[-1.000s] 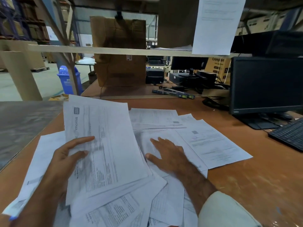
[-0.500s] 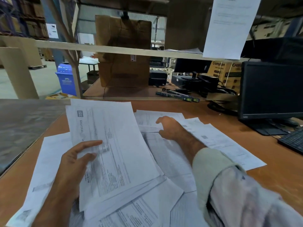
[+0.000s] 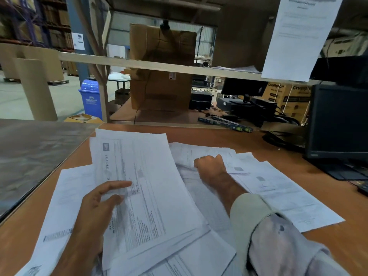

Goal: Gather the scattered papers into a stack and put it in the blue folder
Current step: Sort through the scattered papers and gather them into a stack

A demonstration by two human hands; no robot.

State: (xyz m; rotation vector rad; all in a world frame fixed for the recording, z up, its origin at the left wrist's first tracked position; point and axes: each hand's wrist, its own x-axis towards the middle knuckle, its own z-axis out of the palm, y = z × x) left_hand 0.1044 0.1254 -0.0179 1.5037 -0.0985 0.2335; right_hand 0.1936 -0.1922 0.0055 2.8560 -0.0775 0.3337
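Several white printed papers lie scattered and overlapping on the wooden desk (image 3: 229, 136). My left hand (image 3: 97, 208) holds a small stack of sheets (image 3: 147, 188) by its left edge, thumb on top, the stack lifted and tilted toward me. My right hand (image 3: 211, 166) reaches forward and its fingers are closed on a far sheet (image 3: 191, 152) near the middle of the desk. More loose sheets (image 3: 278, 192) lie to the right, and another sheet (image 3: 65, 200) lies under my left hand. No blue folder is in view.
A dark monitor (image 3: 338, 122) stands at the right with a keyboard corner (image 3: 363, 188) beside it. A grey metal surface (image 3: 29, 152) adjoins the desk on the left. Beyond the desk are a cardboard box (image 3: 161, 68), cables, a blue bin (image 3: 90, 96), and a hanging sheet (image 3: 298, 36) above.
My right hand moved from the near papers forward to the far sheet and closed its fingers on it. My left hand kept holding its stack, which rose slightly.
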